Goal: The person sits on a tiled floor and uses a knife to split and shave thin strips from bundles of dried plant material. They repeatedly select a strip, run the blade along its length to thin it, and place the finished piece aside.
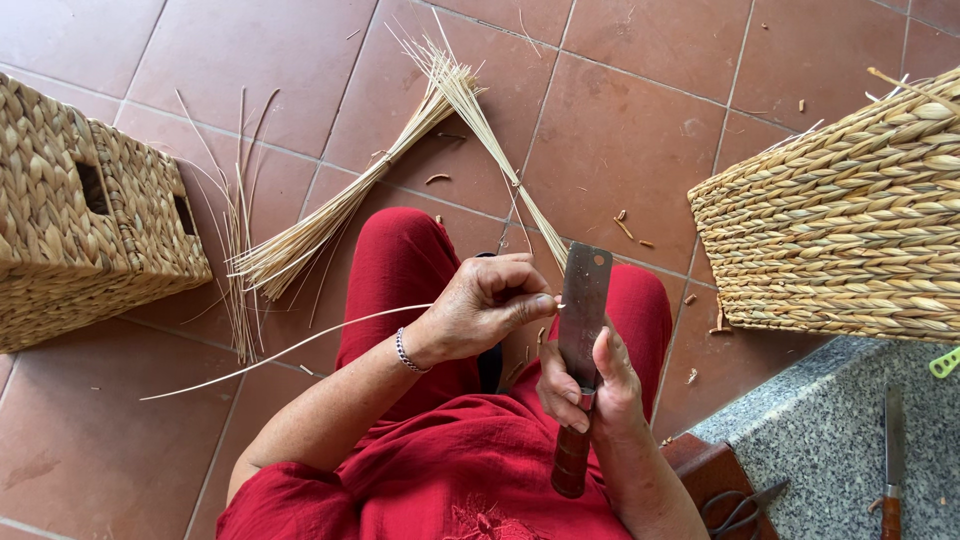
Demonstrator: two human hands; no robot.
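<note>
Both hands are raised over the lap, left hand (485,305) pinching, right hand (585,385) fisted.

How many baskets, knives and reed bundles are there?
Baskets: 2
Knives: 2, one in the right hand, one on the stone slab
Reed bundles: 2
Total: 6

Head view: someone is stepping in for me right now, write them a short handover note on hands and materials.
Left hand pinches a thin pale strand against the blade edge; the strand trails out to the left.
Right hand grips the flat-bladed knife by its wooden handle, blade upright.
Tied bundle of straw stalks lies on the tile floor ahead, loose stalks beside it.
Woven baskets sit at left and right.
Done: two woven baskets stand finished-looking. Left: the bundle looks mostly unworked.
</note>
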